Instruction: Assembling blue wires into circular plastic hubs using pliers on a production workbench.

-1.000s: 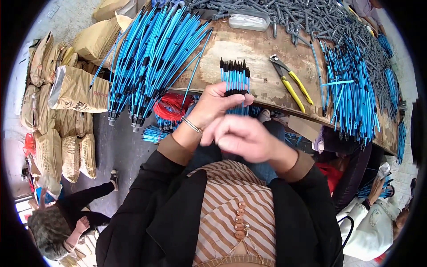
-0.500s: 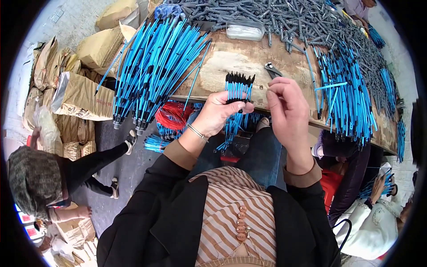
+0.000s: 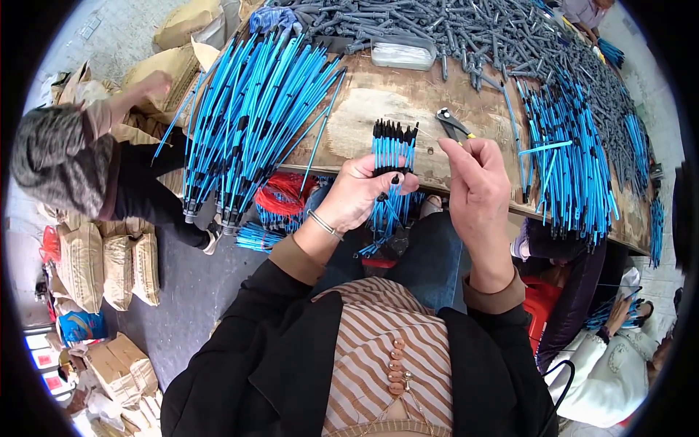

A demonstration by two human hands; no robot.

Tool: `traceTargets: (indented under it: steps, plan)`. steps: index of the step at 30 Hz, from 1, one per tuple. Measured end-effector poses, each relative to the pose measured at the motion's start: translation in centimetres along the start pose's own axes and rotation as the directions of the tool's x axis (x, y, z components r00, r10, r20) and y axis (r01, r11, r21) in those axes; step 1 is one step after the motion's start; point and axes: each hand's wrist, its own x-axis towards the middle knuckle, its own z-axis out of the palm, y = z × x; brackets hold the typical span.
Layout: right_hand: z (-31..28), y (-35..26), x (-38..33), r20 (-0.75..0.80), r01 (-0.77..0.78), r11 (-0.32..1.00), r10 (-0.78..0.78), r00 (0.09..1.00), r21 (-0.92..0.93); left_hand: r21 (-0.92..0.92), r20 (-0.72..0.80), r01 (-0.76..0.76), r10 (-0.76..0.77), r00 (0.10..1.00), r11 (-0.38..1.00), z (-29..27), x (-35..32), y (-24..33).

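My left hand [image 3: 364,191] is closed round a bundle of thin blue sticks with black tips [image 3: 394,149]. Their black ends stand up in a row above my fingers, and the lower ends hang over my lap. To the right of the bundle, apart from it, my right hand [image 3: 479,182] is raised with its thumb and fingers curled together. Whatever may be between those fingertips is too small to make out. Just beyond that hand, pincers with yellow-and-black handles [image 3: 453,122] lie on the wooden table [image 3: 378,102].
Large piles of blue sticks lie at the table's left [image 3: 251,116] and right [image 3: 571,160]. Grey plastic plugs [image 3: 466,29] cover the far side, beside a clear box [image 3: 402,52] of thin white pieces. A co-worker [image 3: 65,156] bends over paper sacks at left; others sit at right.
My left hand keeps its grip on the bundle. My right hand's fingers have curled in more, slightly lower. The co-worker at left has moved up towards the sacks, one arm stretched out.
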Motion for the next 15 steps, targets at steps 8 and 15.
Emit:
traceTargets:
  steps: [8, 15]
  plan:
    - [-0.1, 0.02, 0.19, -0.015, 0.016, 1.0, -0.016, 1.0, -0.017, 0.022, 0.02, -0.013, 0.012, 1.0, 1.0, -0.14, 0.06, -0.16]
    - [-0.2, 0.3, 0.4, 0.033, 0.003, 1.0, -0.002, 0.999, -0.006, 0.093, 0.005, 0.006, -0.006, 1.0, 0.996, 0.08, -0.2, 0.0]
